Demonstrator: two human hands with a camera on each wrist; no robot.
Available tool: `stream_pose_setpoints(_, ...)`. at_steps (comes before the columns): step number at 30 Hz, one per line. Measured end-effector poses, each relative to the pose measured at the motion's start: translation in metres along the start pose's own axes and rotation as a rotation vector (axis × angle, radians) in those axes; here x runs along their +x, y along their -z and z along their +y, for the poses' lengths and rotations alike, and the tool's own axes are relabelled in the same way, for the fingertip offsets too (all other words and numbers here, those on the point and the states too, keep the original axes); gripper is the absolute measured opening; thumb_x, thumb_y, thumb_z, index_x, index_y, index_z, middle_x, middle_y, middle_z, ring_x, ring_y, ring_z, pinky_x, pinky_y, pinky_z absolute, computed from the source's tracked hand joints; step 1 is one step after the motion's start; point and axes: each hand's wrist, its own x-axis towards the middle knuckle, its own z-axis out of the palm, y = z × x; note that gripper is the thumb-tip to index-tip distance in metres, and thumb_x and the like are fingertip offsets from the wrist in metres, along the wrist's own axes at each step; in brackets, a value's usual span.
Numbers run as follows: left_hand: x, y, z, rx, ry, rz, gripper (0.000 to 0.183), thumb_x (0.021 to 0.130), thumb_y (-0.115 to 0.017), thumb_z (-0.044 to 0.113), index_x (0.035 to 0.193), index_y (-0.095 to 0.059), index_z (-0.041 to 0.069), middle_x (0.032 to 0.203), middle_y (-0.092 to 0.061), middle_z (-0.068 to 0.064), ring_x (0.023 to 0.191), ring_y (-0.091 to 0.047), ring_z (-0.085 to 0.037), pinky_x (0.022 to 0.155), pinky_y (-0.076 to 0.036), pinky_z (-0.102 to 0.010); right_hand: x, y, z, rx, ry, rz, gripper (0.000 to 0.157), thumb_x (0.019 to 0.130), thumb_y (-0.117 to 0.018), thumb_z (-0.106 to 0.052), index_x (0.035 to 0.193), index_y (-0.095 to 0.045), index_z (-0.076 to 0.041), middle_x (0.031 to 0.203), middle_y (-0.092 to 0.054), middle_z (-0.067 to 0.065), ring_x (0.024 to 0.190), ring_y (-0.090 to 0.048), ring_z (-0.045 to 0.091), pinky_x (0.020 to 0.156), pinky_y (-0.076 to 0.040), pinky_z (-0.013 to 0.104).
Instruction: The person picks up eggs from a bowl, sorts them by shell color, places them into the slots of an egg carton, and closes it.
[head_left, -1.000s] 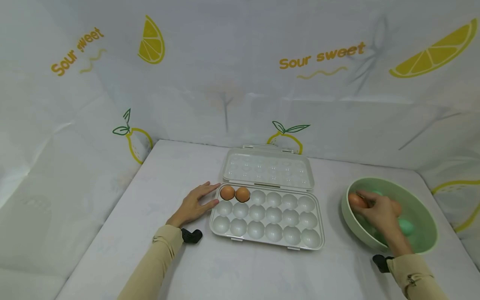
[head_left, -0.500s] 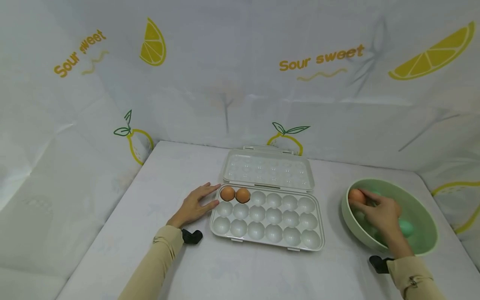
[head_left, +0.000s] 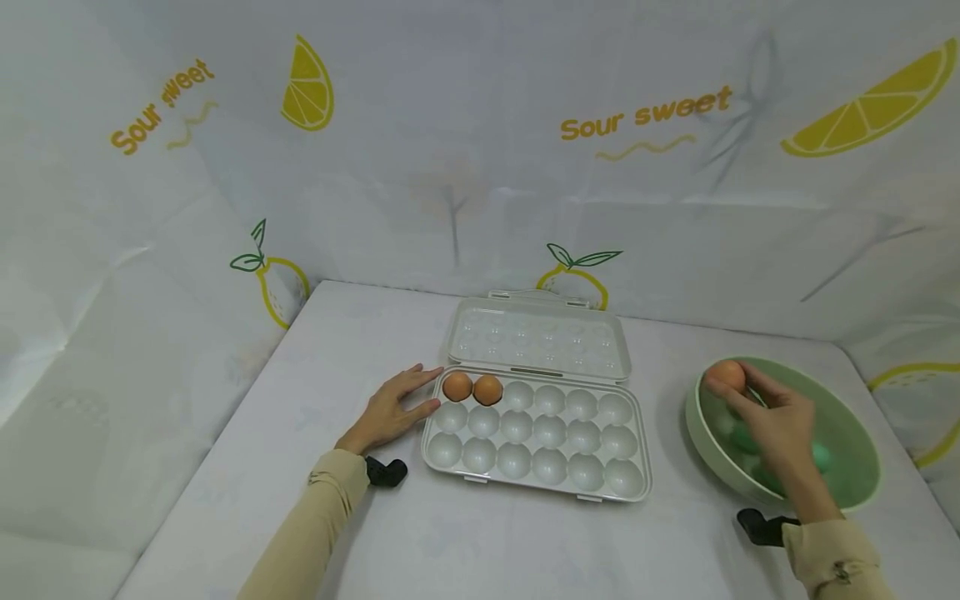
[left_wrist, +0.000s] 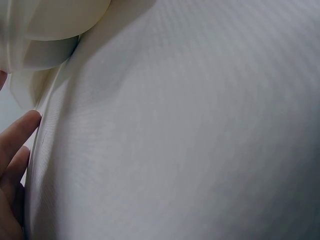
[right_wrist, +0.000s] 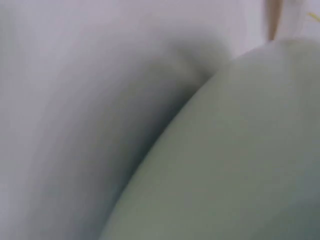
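Observation:
My right hand (head_left: 780, 417) pinches a brown egg (head_left: 727, 377) between thumb and fingers, over the left rim of a pale green bowl (head_left: 855, 450). Inside the bowl lie green eggs (head_left: 821, 456), partly hidden by the hand. My left hand (head_left: 390, 410) lies with fingers spread, its fingertips at the left edge of an open egg box (head_left: 534, 432). Two brown eggs, a first egg (head_left: 457, 386) and a second egg (head_left: 487, 389), sit side by side in the back row's left cups. In the left wrist view, fingers (left_wrist: 20, 132) show beside the box's underside.
The egg box's clear lid (head_left: 540, 337) lies folded back behind it, near the printed cloth backdrop (head_left: 450, 150). A white cloth covers the table (head_left: 510, 542). The bowl's outer wall (right_wrist: 225, 150) fills much of the right wrist view.
My right hand has lifted the brown egg from inside the bowl up to the height of its rim. The left hand and the egg box stay in place.

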Motion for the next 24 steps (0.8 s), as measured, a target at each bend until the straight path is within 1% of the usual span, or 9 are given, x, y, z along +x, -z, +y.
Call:
stream_pose_setpoints(4, 0.000, 0.000, 0.000, 0.000, 0.010, -0.005, 0.057, 0.095, -0.073, 0.035, 0.148, -0.056, 0.025, 0.155, -0.054, -0.009, 0.153, -0.037, -0.037, 0.125, -0.027, -0.064, -0.005, -0.003, -0.009, 0.153, -0.023, -0.004, 0.057, 0.083, -0.085, -0.007, 0.136, -0.066, -0.011, 0.098, -0.073, -0.030, 0.094, -0.066, -0.015, 0.071, -0.054, 0.003)
stream_pose_setpoints(7, 0.001, -0.001, -0.001, 0.000, 0.005, -0.005, 0.057, 0.095, -0.074, 0.034, 0.148, -0.056, 0.025, 0.154, -0.054, -0.009, 0.153, -0.037, -0.037, 0.125, -0.027, -0.064, -0.009, -0.012, -0.018, 0.247, -0.018, -0.005, 0.059, 0.080, -0.086, -0.003, 0.135, -0.067, -0.010, 0.101, -0.074, -0.026, 0.092, -0.070, -0.012, 0.074, -0.056, 0.005)
stream_pose_setpoints(8, 0.001, -0.001, -0.001, 0.001, 0.002, -0.005, 0.057, 0.095, -0.074, 0.034, 0.148, -0.056, 0.024, 0.154, -0.054, -0.009, 0.153, -0.037, -0.037, 0.125, -0.027, -0.063, -0.011, -0.016, -0.020, 0.289, -0.011, -0.022, 0.059, 0.080, -0.086, -0.001, 0.136, -0.066, -0.009, 0.103, -0.075, -0.024, 0.092, -0.071, -0.011, 0.075, -0.056, 0.005)
stream_pose_setpoints(11, 0.001, -0.001, -0.002, -0.001, 0.002, -0.003, 0.057, 0.095, -0.074, 0.034, 0.148, -0.056, 0.025, 0.154, -0.054, -0.009, 0.153, -0.037, -0.037, 0.126, -0.027, -0.063, -0.018, -0.031, -0.029, 0.354, 0.044, -0.077, 0.058, 0.082, -0.082, 0.005, 0.136, -0.066, -0.009, 0.108, -0.075, -0.021, 0.094, -0.073, -0.009, 0.080, -0.057, 0.008)
stream_pose_setpoints(12, 0.001, -0.001, -0.002, -0.003, 0.003, -0.003, 0.057, 0.095, -0.074, 0.034, 0.148, -0.056, 0.025, 0.154, -0.054, -0.009, 0.153, -0.037, -0.037, 0.126, -0.027, -0.063, -0.021, -0.036, -0.032, 0.363, 0.064, -0.105, 0.057, 0.083, -0.081, 0.005, 0.136, -0.066, -0.009, 0.109, -0.075, -0.020, 0.096, -0.073, -0.008, 0.082, -0.057, 0.008)
stream_pose_setpoints(14, 0.000, 0.000, -0.002, -0.007, 0.007, -0.004, 0.057, 0.095, -0.074, 0.034, 0.148, -0.056, 0.025, 0.154, -0.054, -0.009, 0.153, -0.037, -0.037, 0.126, -0.027, -0.063, -0.026, -0.046, -0.037, 0.377, 0.100, -0.160, 0.057, 0.084, -0.078, 0.007, 0.138, -0.064, -0.006, 0.112, -0.075, -0.018, 0.099, -0.073, -0.006, 0.085, -0.057, 0.009)
stream_pose_setpoints(17, 0.000, 0.000, -0.001, -0.011, 0.001, -0.005, 0.057, 0.095, -0.074, 0.033, 0.148, -0.056, 0.024, 0.154, -0.055, -0.010, 0.153, -0.036, -0.037, 0.126, -0.027, -0.063, -0.032, -0.063, -0.044, 0.343, 0.161, -0.210, 0.057, 0.085, -0.077, 0.007, 0.140, -0.059, 0.004, 0.112, -0.076, -0.017, 0.102, -0.072, -0.006, 0.088, -0.056, 0.010)
stream_pose_setpoints(21, 0.001, 0.000, -0.002, -0.005, -0.009, -0.003, 0.056, 0.095, -0.074, 0.034, 0.148, -0.057, 0.024, 0.153, -0.055, -0.010, 0.153, -0.037, -0.037, 0.124, -0.028, -0.064, -0.039, -0.086, -0.049, 0.309, 0.224, -0.260, 0.056, 0.086, -0.077, 0.008, 0.137, -0.054, 0.016, 0.114, -0.074, -0.018, 0.106, -0.070, -0.006, 0.090, -0.056, 0.011)
stream_pose_setpoints(24, 0.001, -0.001, -0.002, -0.003, -0.011, -0.004, 0.056, 0.095, -0.073, 0.034, 0.148, -0.057, 0.024, 0.154, -0.055, -0.010, 0.153, -0.037, -0.037, 0.124, -0.029, -0.065, -0.045, -0.104, -0.050, 0.280, 0.247, -0.295, 0.055, 0.085, -0.078, 0.008, 0.135, -0.056, 0.016, 0.117, -0.072, -0.019, 0.109, -0.068, -0.006, 0.092, -0.056, 0.012)
